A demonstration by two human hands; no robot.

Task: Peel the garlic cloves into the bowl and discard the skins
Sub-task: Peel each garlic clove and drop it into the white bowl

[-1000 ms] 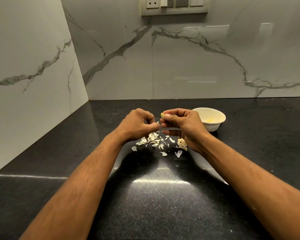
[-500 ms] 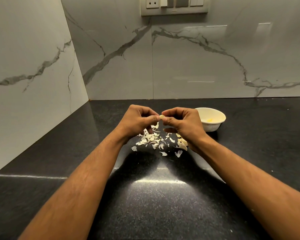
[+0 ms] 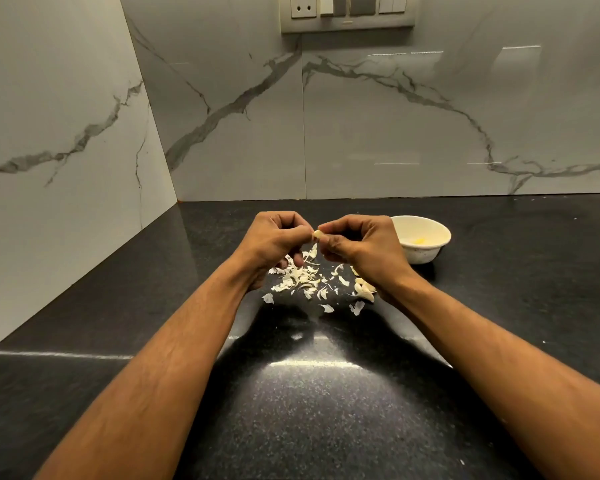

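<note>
- Hands: left hand (image 3: 274, 242) and right hand (image 3: 361, 247) both pinch one garlic clove (image 3: 317, 234) between curled fingertips.
- Skins (image 3: 302, 282) lie scattered below on the black countertop (image 3: 326, 410).
- White bowl (image 3: 426, 251) sits right.

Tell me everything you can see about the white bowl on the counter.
The bowl is small, round and off-white, with a smooth look like ceramic or plastic; which one I cannot tell. It stands upright on the dark speckled counter, to the right of the right hand and behind it. Something small and yellowish lies at its bottom, perhaps peeled garlic. Neither hand touches it in this view. The skins lie apart from it, to its left.
</note>
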